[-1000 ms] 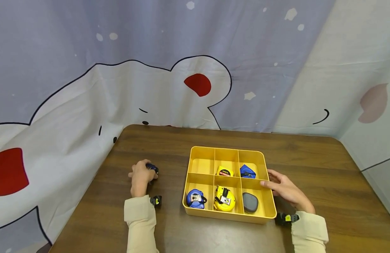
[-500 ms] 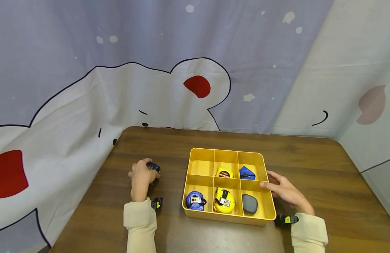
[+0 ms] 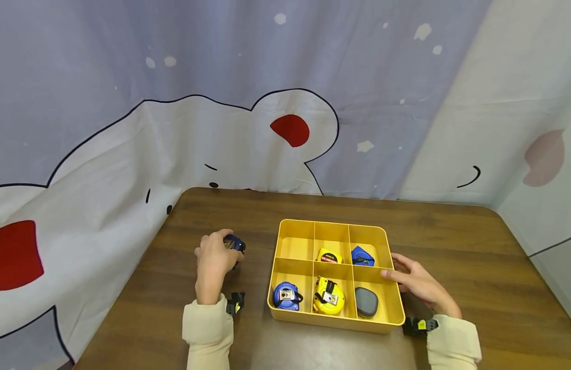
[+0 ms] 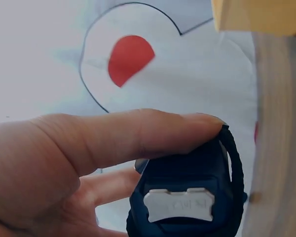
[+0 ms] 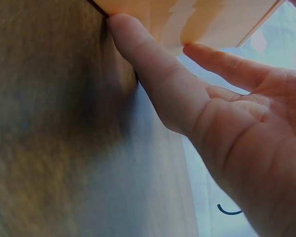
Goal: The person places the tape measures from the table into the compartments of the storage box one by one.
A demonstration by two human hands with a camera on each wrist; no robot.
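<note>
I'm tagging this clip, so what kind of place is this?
Probably a staged recording setup, not a workshop: a wooden table ringed by cartoon-print fabric backdrop, with a yellow divided tray of tape measures.

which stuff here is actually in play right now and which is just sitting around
In play:
left hand gripping a dark blue tape measure
right hand on the yellow tray

Lying about:
blue tape measure
yellow tape measure
grey case
small yellow tape
blue tape
table
</note>
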